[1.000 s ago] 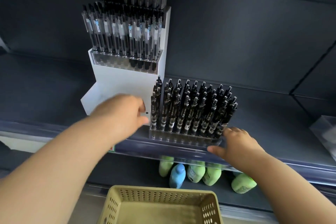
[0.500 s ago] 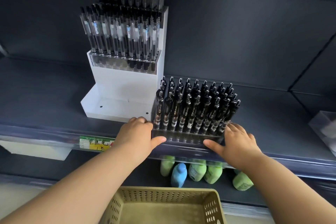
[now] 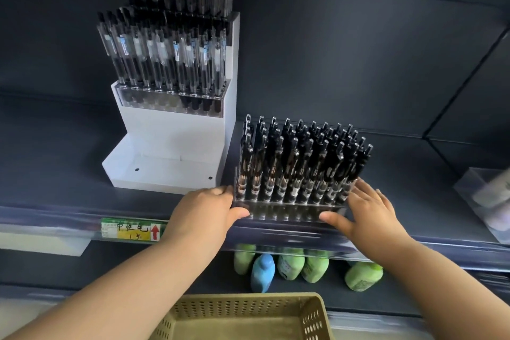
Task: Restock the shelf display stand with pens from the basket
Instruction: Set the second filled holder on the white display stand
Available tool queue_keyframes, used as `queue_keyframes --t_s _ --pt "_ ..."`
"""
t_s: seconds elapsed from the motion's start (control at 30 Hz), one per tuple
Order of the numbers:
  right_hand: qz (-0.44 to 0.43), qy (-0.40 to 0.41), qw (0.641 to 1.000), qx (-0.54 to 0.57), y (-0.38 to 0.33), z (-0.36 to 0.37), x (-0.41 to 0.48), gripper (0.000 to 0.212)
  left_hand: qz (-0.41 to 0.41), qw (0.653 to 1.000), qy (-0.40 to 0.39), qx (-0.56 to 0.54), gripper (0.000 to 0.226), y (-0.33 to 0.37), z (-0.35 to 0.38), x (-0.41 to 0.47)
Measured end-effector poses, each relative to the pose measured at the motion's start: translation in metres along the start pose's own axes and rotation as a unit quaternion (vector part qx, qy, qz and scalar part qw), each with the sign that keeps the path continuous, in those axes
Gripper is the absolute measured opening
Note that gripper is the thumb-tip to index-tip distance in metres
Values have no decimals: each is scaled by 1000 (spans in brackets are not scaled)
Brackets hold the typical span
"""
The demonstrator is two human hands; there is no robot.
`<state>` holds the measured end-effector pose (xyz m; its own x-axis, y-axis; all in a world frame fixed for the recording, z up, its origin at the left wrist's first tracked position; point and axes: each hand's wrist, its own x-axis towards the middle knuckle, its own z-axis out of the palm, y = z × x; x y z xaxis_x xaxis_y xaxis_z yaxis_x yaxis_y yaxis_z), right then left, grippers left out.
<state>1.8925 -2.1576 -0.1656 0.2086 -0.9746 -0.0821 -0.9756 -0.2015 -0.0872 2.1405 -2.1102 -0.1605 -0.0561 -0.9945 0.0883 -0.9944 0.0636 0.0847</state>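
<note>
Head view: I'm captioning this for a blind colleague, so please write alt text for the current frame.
Two hands hold a clear rack packed with black pens on a dark shelf, the left hand gripping its left end, the right hand pressed against its right end. A white tiered stand of clear pens stands to its left; a beige basket sits below.

Black pens (image 3: 300, 163) racked up right beside the display stand (image 3: 171, 143)!
The white tiered display stand stood on the shelf (image 3: 414, 174), clear-barrelled pens (image 3: 165, 52) upright in its upper tiers and its bottom tray bare. The black pens filled a clear rack (image 3: 289, 211) at the shelf's front edge, and the beige perforated basket (image 3: 242, 309) sat below.
</note>
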Motion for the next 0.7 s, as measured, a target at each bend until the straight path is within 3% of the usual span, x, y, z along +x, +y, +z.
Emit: queue_keyframes --t_s 0.1,0.23,0.47,0.7 --pt "-2 17 998 53 3 -3 -2 87 -3 999 33 -36 46 3 1 0" --pt "23 0 990 139 4 -1 -4 71 -33 993 41 -105 41 6 4 1" --pt "10 3 992 124 17 17 1 63 -51 987 43 -144 45 8 17 2" --pt "-2 1 999 35 16 16 1 63 -74 997 4 3 50 11 14 10"
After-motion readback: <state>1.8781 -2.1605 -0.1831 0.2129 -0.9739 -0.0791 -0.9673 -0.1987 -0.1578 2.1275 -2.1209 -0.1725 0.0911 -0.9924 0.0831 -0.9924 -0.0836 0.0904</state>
